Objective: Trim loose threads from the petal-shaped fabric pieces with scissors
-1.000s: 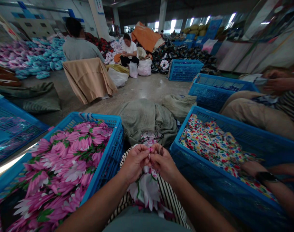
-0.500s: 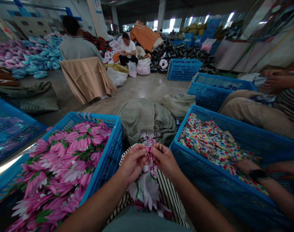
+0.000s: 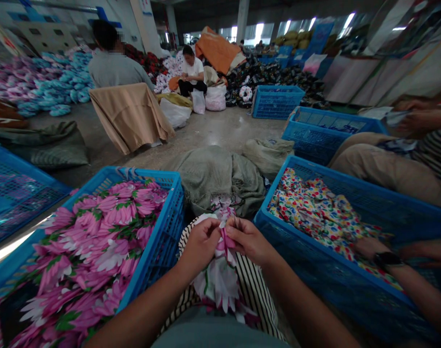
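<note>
Two bare hands low in the middle of the view, the left hand (image 3: 200,245) and the right hand (image 3: 248,240) almost meeting, fingers curled and pinched together from both sides on one narrow pink strip of a white-and-pink floral fabric (image 3: 220,282). That strip rising between the two sets of fingertips, the rest of the piece hanging below the hands in loose folds over a striped cloth (image 3: 258,290) across the lap. Five blue plastic crates in all: the near left crate (image 3: 151,180) heaped with pink-petalled fabric (image 3: 97,246), the near right crate (image 3: 296,176) with multicoloured dotted fabric (image 3: 314,215), a third crate (image 3: 10,188) at the left edge, a fourth crate (image 3: 321,130) behind the right one, a fifth crate (image 3: 276,102) farther off. Three grey-green sacks, two just past the hands, the sack (image 3: 209,179) and the sack (image 3: 267,154), the third sack (image 3: 49,145) off to the left. Four other hands at the right: an upper pair (image 3: 416,113) around a pale scrap beside khaki-trousered knees (image 3: 390,169), a lower pair (image 3: 372,249) over the dotted fabric, one wrist with a black watch (image 3: 387,258). Farther back, two seated people, one in a grey top (image 3: 115,70), one in a white top (image 3: 192,70), among three white bags (image 3: 215,99) and large heaps of cloth.
</note>
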Demonstrator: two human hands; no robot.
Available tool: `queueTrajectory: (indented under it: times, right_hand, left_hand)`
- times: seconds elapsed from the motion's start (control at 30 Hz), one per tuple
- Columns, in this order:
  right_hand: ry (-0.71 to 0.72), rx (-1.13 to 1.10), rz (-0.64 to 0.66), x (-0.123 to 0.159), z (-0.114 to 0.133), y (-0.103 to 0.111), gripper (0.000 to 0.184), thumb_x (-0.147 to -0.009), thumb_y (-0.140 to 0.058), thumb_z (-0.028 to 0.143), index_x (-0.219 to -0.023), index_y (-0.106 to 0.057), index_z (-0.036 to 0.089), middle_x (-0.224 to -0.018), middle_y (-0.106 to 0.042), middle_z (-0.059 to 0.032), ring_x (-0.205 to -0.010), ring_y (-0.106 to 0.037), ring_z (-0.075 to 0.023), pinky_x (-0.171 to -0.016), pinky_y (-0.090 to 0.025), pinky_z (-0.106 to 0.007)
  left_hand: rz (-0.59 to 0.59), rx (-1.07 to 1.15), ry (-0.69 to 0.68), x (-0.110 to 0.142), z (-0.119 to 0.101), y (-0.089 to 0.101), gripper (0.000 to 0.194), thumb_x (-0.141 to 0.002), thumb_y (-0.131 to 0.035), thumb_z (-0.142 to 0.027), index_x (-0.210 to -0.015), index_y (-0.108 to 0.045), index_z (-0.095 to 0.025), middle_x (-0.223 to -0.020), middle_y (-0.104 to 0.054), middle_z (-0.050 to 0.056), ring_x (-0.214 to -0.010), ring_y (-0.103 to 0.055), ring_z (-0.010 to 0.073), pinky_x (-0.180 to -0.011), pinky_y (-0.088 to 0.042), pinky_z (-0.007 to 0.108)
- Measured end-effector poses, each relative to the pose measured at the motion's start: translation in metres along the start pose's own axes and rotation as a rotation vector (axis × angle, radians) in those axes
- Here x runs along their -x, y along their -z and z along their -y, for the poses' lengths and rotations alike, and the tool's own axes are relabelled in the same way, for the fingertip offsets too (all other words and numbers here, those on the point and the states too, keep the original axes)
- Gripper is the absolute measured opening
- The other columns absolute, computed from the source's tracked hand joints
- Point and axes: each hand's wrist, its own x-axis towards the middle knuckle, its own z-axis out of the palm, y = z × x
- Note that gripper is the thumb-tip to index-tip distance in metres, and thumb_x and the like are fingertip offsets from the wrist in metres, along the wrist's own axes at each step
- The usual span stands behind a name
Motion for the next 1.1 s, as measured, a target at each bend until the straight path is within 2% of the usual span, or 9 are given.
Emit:
queueTrajectory:
  times: [0.2, 0.37, 0.5, 0.6, 0.73, 0.87, 1.0, 1.1]
  right_hand:
    - [-0.025, 0.033, -0.106, -0.002, 0.001, 0.001, 0.032, -0.071, -0.065, 0.041, -0.067, -0.047, 0.015, -0.047, -0.047, 0.0073, -0.032, -0.029, -0.0009, -0.032, -0.016, -0.015]
    - [-0.073, -0.060, -0.046, -0.002, 0.002, 0.002, 0.033, -0.069, -0.066, 0.041, -0.067, -0.044, 0.017, -0.043, -0.042, 0.0095, -0.031, -0.024, -0.0012, -0.032, -0.014, -0.015]
    - [-0.102, -0.035, 0.043, 0.000, 0.006, 0.004, 0.031, -0.070, -0.064, 0.041, -0.068, -0.044, 0.017, -0.043, -0.040, 0.0099, -0.032, -0.022, -0.0018, -0.032, -0.013, -0.016]
    - [0.004, 0.102, -0.053, 0.000, 0.005, -0.001, 0.028, -0.073, -0.059, 0.041, -0.070, -0.045, 0.017, -0.051, -0.043, 0.0080, -0.036, -0.026, -0.0030, -0.035, -0.018, -0.017]
    - [0.193, 0.351, -0.252, -0.003, -0.010, -0.015, 0.029, -0.062, -0.070, 0.028, -0.081, -0.051, 0.017, -0.072, -0.052, 0.0029, -0.059, -0.046, -0.0089, -0.050, -0.035, -0.019]
    - [0.198, 0.171, -0.509, -0.014, -0.031, -0.021, 0.015, -0.068, -0.060, 0.024, -0.078, -0.053, 0.017, -0.070, -0.053, 0.0024, -0.059, -0.048, -0.0106, -0.054, -0.038, -0.021]
    - [0.178, 0.069, -0.498, -0.024, -0.043, -0.021, 0.018, -0.072, -0.055, 0.029, -0.085, -0.057, 0.016, -0.070, -0.057, 0.0010, -0.058, -0.050, -0.0113, -0.053, -0.038, -0.021]
    - [0.190, 0.087, -0.501, -0.027, -0.044, -0.021, 0.020, -0.072, -0.056, 0.030, -0.086, -0.060, 0.016, -0.074, -0.060, 0.0003, -0.064, -0.052, -0.0123, -0.056, -0.039, -0.022]
  left_hand:
    - [0.032, 0.109, -0.016, 0.003, 0.001, 0.000, 0.020, -0.076, -0.054, -0.033, -0.087, -0.052, -0.016, -0.073, -0.054, -0.001, -0.066, -0.051, 0.0122, -0.064, -0.041, 0.024]
    - [-0.013, -0.087, -0.042, 0.004, 0.007, -0.002, 0.010, -0.077, -0.049, -0.025, -0.071, -0.049, -0.017, -0.060, -0.048, -0.004, -0.056, -0.046, 0.0108, -0.055, -0.037, 0.023]
    - [-0.046, -0.312, -0.162, 0.001, 0.006, -0.002, 0.003, -0.072, -0.049, -0.016, -0.069, -0.050, -0.018, -0.061, -0.050, -0.004, -0.058, -0.046, 0.0119, -0.054, -0.033, 0.023]
    - [-0.079, -0.399, -0.241, -0.007, 0.007, 0.001, 0.006, -0.073, -0.047, -0.016, -0.067, -0.049, -0.018, -0.063, -0.051, -0.002, -0.061, -0.047, 0.0135, -0.055, -0.032, 0.024]
    - [-0.193, -0.441, -0.292, -0.016, 0.012, 0.004, 0.010, -0.067, -0.053, -0.015, -0.063, -0.045, -0.019, -0.063, -0.046, -0.002, -0.060, -0.043, 0.0147, -0.056, -0.029, 0.025]
    - [-0.297, -0.449, -0.309, -0.018, 0.021, 0.001, 0.014, -0.064, -0.049, -0.007, -0.068, -0.046, -0.019, -0.067, -0.047, -0.001, -0.065, -0.044, 0.0162, -0.061, -0.030, 0.027]
    - [-0.340, -0.392, -0.298, -0.018, 0.025, 0.001, 0.025, -0.061, -0.045, -0.001, -0.077, -0.052, -0.019, -0.074, -0.052, 0.000, -0.073, -0.048, 0.0173, -0.069, -0.034, 0.029]
    - [-0.342, -0.302, -0.264, -0.020, 0.022, 0.004, 0.019, -0.064, -0.049, -0.005, -0.076, -0.055, -0.019, -0.075, -0.055, 0.000, -0.075, -0.049, 0.0173, -0.071, -0.035, 0.028]
